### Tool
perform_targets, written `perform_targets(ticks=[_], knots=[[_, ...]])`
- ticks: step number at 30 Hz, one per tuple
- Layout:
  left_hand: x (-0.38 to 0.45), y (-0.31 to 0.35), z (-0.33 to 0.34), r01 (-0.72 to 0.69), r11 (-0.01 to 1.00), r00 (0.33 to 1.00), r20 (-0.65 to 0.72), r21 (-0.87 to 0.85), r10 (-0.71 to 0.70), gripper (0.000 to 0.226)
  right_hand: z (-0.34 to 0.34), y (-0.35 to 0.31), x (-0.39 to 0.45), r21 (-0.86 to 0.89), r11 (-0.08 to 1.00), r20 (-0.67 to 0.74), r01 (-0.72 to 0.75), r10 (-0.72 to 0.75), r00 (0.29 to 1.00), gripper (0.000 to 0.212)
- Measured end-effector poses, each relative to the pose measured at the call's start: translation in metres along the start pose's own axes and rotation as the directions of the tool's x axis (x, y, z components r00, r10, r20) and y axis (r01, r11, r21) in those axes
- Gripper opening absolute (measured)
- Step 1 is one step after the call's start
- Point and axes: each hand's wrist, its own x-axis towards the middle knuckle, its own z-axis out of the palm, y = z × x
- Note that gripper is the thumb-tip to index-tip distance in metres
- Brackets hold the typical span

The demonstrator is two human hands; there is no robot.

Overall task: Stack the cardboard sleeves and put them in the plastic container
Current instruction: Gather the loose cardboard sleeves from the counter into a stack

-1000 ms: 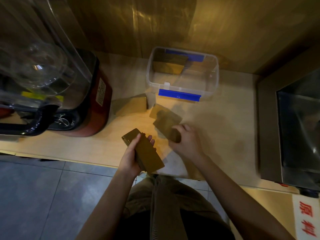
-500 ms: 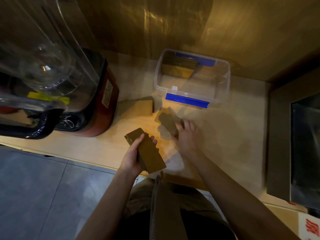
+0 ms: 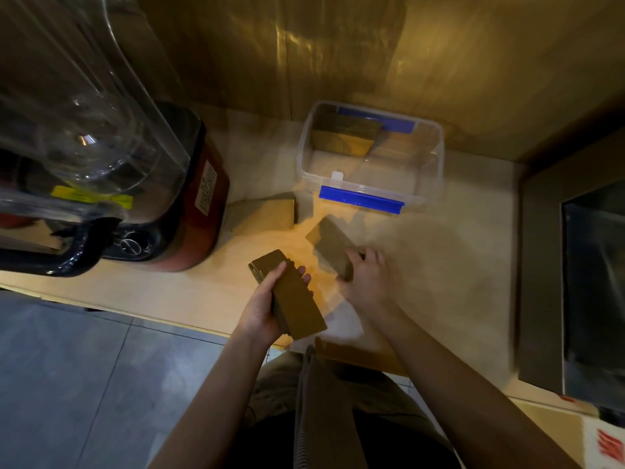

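My left hand point(image 3: 262, 308) grips a thick stack of brown cardboard sleeves point(image 3: 292, 297) above the counter's front edge. My right hand point(image 3: 367, 279) is closed on another flat bunch of sleeves point(image 3: 329, 243) lying on the wooden counter just to the right. A third pile of sleeves point(image 3: 267, 214) rests further back by the blender. The clear plastic container point(image 3: 429, 170) with blue latches stands at the back, lid off, with some sleeves point(image 3: 345, 137) leaning in its far left corner.
A large blender point(image 3: 142, 198) with a clear jug and red base fills the left of the counter. A dark metal appliance point(image 3: 575, 282) stands at the right. A wooden wall lies behind. The counter's front edge point(image 3: 135, 308) drops to a grey tiled floor.
My right hand has slid over the sleeves on the counter and closed around their near end. The left hand keeps its stack in the same place.
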Motion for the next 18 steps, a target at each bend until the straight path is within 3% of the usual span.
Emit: perform_targets(ticks=[2,4,6,8,10,13,16,18], knots=[[0.000,-0.001,0.002,-0.003,1.000,1.000,0.009,0.018,0.003,0.043,-0.008,-0.001,-0.002,0.097,0.994,0.030,-0.054,0.052,0.998,0.062],[0.000,-0.003,0.003,-0.001,0.999,1.000,0.011,0.032,0.001,0.047,-0.021,-0.006,-0.007,0.333,0.928,0.053,-0.167,0.158,0.986,0.058],[0.000,-0.004,0.005,0.003,0.999,1.000,0.019,0.040,-0.003,0.052,-0.036,-0.014,-0.015,0.664,0.704,0.126,-0.253,0.228,0.965,0.047],[0.000,-0.006,0.008,0.003,0.999,0.999,0.044,0.043,-0.005,0.053,-0.050,-0.021,-0.028,0.856,0.452,0.187,-0.250,0.181,0.966,0.038],[-0.001,-0.007,0.011,-0.001,0.998,0.996,0.092,0.059,-0.004,0.054,-0.059,-0.027,-0.045,0.903,0.385,0.177,-0.191,0.071,0.982,0.030],[-0.002,-0.010,0.018,-0.005,0.995,0.981,0.195,0.102,-0.015,0.053,-0.060,-0.038,-0.069,0.835,0.529,0.169,-0.151,0.013,0.985,0.033],[0.000,-0.014,0.028,0.013,0.999,0.971,0.238,0.036,-0.021,0.048,-0.053,-0.044,-0.082,0.688,0.717,0.110,-0.114,0.052,0.993,0.055],[0.005,-0.017,0.032,0.016,1.000,0.965,0.261,0.009,-0.018,0.057,-0.048,-0.042,-0.086,0.559,0.828,0.041,-0.037,0.017,0.999,0.063]])
